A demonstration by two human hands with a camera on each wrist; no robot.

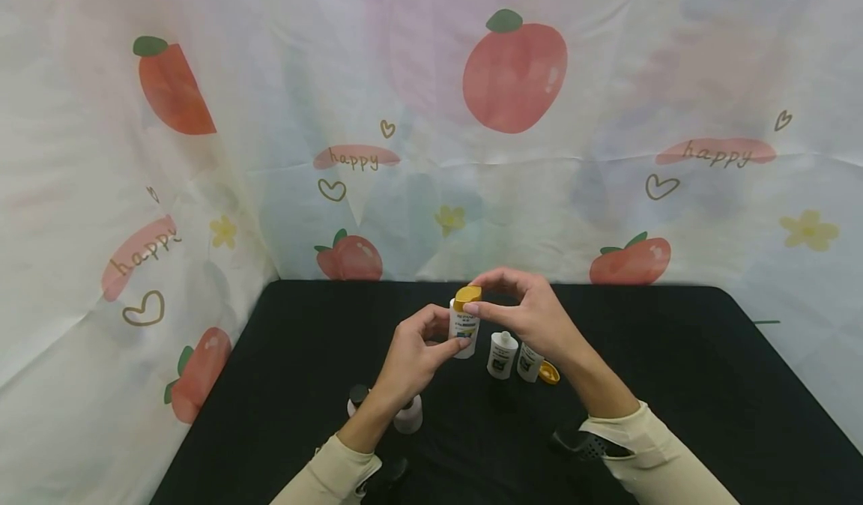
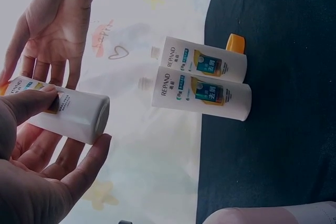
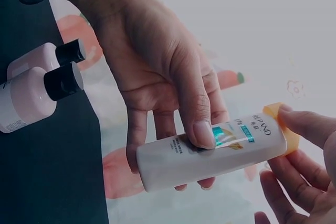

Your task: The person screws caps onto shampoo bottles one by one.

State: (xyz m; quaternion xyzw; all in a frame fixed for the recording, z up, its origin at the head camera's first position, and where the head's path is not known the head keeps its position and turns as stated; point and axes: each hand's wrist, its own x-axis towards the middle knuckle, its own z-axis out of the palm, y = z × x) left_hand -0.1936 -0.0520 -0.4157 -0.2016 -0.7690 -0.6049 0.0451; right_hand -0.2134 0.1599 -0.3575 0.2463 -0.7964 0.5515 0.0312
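A white shampoo bottle (image 3: 210,156) with a yellow cap (image 1: 468,295) is held up above the table. My left hand (image 1: 421,342) grips its body, thumb across the front label and fingers behind. The right hand (image 1: 529,312) pinches the yellow cap between thumb and fingers, at the bottle's top. Beyond them, two more white bottles (image 2: 202,94) of the same kind stand side by side with bare necks and no caps on. A loose yellow cap (image 1: 549,372) lies on the table beside them.
Two pink bottles with black caps, one in front (image 3: 31,98) of the other (image 3: 34,61), stand near my left forearm. The table wears a black cloth (image 1: 674,385). Behind it hangs a pale printed curtain (image 1: 418,63) with fruit and hearts.
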